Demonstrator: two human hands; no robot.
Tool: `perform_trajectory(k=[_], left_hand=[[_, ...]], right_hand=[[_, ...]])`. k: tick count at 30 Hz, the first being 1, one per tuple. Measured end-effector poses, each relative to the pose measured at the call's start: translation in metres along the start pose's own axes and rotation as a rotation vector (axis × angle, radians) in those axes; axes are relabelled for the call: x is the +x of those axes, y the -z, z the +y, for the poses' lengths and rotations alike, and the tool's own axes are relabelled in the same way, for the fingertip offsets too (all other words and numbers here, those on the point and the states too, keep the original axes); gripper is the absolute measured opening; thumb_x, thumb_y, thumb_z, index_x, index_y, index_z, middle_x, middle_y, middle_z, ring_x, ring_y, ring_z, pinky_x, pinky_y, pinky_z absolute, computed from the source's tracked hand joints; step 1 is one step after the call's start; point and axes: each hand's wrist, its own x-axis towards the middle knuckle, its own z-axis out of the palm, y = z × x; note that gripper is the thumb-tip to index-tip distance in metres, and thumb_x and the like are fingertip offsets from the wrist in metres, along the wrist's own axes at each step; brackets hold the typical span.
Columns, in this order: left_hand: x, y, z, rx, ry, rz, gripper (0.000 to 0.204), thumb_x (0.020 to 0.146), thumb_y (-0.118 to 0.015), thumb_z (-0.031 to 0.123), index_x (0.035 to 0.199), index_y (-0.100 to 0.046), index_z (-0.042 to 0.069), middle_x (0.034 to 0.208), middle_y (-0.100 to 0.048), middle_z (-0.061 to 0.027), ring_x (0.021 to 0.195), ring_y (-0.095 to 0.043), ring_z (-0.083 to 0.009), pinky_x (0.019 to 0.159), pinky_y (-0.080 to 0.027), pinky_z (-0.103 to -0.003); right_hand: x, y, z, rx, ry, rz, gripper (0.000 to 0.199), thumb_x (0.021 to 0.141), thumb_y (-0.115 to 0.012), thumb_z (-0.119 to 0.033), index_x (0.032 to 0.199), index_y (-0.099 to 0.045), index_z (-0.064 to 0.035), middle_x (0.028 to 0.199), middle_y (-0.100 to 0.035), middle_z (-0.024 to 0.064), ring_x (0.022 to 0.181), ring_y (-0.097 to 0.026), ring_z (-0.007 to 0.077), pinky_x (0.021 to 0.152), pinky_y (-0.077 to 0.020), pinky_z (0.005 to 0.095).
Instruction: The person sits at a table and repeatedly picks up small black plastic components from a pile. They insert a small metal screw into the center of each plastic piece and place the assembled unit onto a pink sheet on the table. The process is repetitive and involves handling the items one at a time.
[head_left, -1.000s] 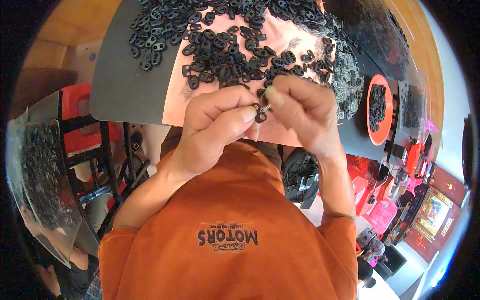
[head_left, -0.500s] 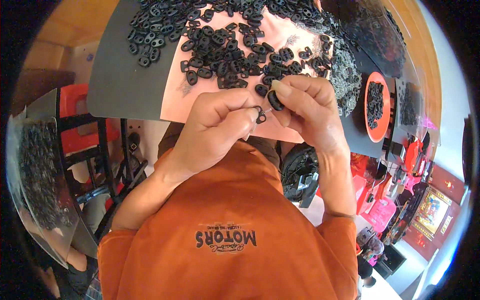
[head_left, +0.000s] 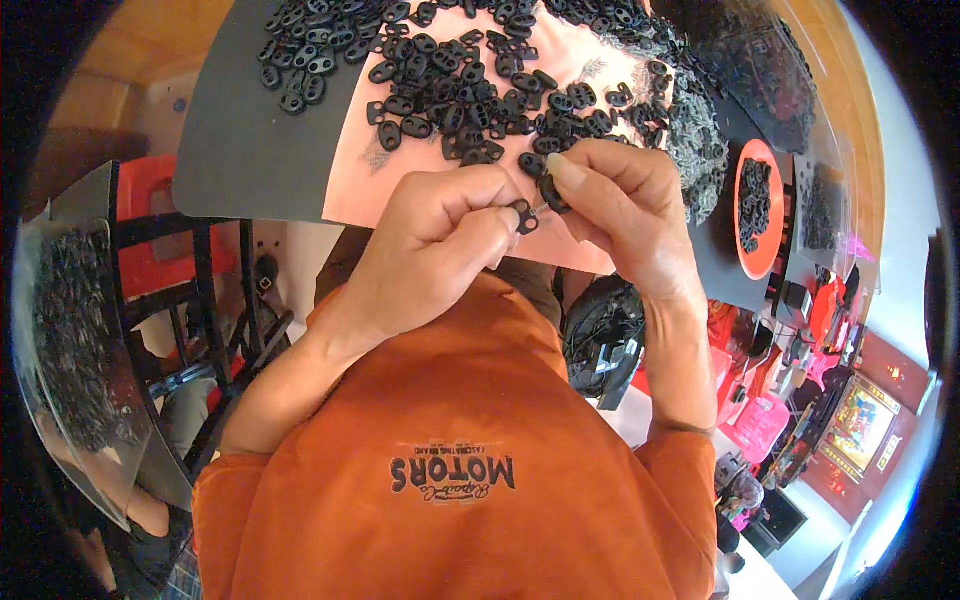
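**Two black parts pinched, spring between them**

Flat two-hole black piece (head_left: 524, 217) is up in front of the chest, near the table's front edge. Left hand (head_left: 440, 240) has it between thumb and index; fingertips closed down on it, other fingers curled in. Right hand (head_left: 625, 205) pinches a rounded black shell (head_left: 551, 194) the same way, thumb and index nearly together. Small silvery spring (head_left: 540, 209) sits in the short gap between the two parts; can't tell if both ends are seated.

Beyond the hands: pink sheet (head_left: 355, 185) on dark table (head_left: 250, 175), loose pile of black pieces (head_left: 450, 90) across it. Heap of springs (head_left: 698, 150) on the right. Further right, orange dish (head_left: 766, 262) with small black parts (head_left: 754, 205). Red chair (head_left: 145, 190) off left, beside the table.
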Motion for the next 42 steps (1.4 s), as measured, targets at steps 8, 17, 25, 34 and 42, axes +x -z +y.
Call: perform_trajectory(k=[8,17,25,34,42], left_hand=[[-0.001,0.001,-0.005,-0.014,0.002,0.0,0.016,0.083,-0.046,0.012,0.079,-0.056,0.0,0.063,-0.051,-0.001,0.059,-0.046,-0.007,0.054,-0.036,-0.022],[-0.002,0.004,-0.007,-0.072,0.06,-0.015,0.015,0.084,-0.047,0.013,0.08,-0.056,0.002,0.064,-0.051,-0.0006,0.057,-0.044,-0.0052,0.05,-0.033,-0.02],[-0.002,0.004,-0.018,-0.107,-0.009,0.005,0.016,0.085,-0.047,0.014,0.079,-0.056,0.003,0.062,-0.049,0.0011,0.053,-0.04,-0.0035,0.047,-0.029,-0.019],[-0.002,0.003,-0.015,-0.127,-0.001,0.045,0.019,0.083,-0.045,0.006,0.065,-0.048,0.001,0.059,-0.043,0.0022,0.054,-0.038,-0.0048,0.048,-0.031,-0.023],[-0.003,0.004,-0.017,-0.119,0.0,0.054,0.018,0.084,-0.045,0.006,0.067,-0.047,0.002,0.06,-0.041,0.0031,0.055,-0.037,-0.0041,0.047,-0.03,-0.023]], right_hand=[[0.002,-0.006,0.006,-0.057,0.069,0.043,0.023,0.089,-0.057,-0.02,0.074,-0.062,-0.0031,0.057,-0.047,-0.0058,0.055,-0.04,0.0014,0.046,-0.0312,0.0208],[0.003,-0.002,0.01,0.079,-0.003,-0.014,0.026,0.09,-0.057,-0.023,0.073,-0.062,-0.0038,0.056,-0.047,-0.0057,0.051,-0.039,0.0011,0.045,-0.0278,0.019],[0.004,-0.004,0.011,0.094,-0.056,-0.027,0.027,0.09,-0.057,-0.025,0.073,-0.063,-0.0046,0.056,-0.047,-0.0053,0.051,-0.039,0.0009,0.044,-0.0276,0.0185],[0.003,-0.01,0.007,-0.038,0.013,0.012,0.025,0.091,-0.056,-0.021,0.075,-0.063,-0.0022,0.057,-0.049,-0.0046,0.052,-0.042,0.0018,0.045,-0.0311,0.0196],[0.004,-0.016,0.014,-0.113,0.086,0.072,0.022,0.09,-0.055,-0.016,0.075,-0.061,-0.0014,0.058,-0.05,-0.0032,0.054,-0.041,0.0026,0.045,-0.0321,0.021]])
